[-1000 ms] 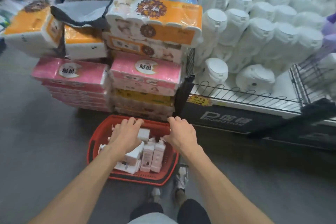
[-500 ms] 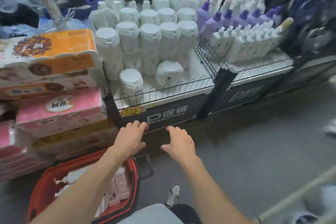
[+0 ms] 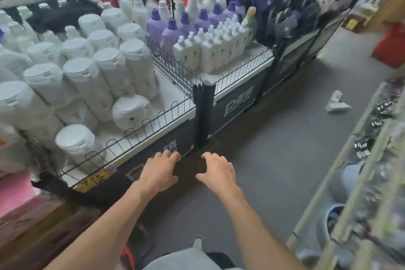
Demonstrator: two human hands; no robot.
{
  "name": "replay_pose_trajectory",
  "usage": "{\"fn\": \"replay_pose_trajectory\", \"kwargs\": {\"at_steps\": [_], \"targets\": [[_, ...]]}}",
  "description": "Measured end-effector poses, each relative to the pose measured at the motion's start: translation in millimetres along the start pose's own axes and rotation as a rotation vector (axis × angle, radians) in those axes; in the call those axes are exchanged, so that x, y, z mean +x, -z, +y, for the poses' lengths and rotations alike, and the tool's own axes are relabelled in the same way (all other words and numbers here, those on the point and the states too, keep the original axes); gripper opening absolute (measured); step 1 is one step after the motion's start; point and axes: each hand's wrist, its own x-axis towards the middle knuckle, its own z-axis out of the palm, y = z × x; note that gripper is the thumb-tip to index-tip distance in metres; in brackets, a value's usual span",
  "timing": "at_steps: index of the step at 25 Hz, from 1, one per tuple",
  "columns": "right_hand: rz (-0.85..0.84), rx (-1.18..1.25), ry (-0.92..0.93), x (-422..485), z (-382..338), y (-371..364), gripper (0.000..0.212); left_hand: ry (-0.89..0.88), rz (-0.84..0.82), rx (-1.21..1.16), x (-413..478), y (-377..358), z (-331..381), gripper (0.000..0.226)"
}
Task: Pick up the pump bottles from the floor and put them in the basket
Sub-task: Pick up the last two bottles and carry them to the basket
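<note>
Hovering empty, the left hand (image 3: 161, 171) and right hand (image 3: 217, 173) each show a loose, open grip. Next up looks to be the pump bottle (image 3: 336, 103) on the floor (image 3: 274, 160) at two o'clock (well apart, so step closer first).

Even indoor light, soft shadows, motion-blurred right edge, wide-angle bowing

One wide-angle view, worn on the person's head, looks forward and steeply down. It faces the black corner post (image 3: 203, 114) of the display stand (image 3: 236, 105), close ahead. The left hand (image 3: 161, 171) and right hand (image 3: 217, 171) sit just below the post; floor (image 3: 285, 160) spreads right of it.
</note>
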Motion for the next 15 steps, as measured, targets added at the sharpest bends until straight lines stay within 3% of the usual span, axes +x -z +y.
{"fn": "replay_pose_trajectory", "kwargs": {"at_steps": [15], "targets": [[0.166,0.210,-0.454,32.0,164.3,80.7,0.063,-0.479,-0.041,0.101,164.3,39.6,172.0,0.062]]}}
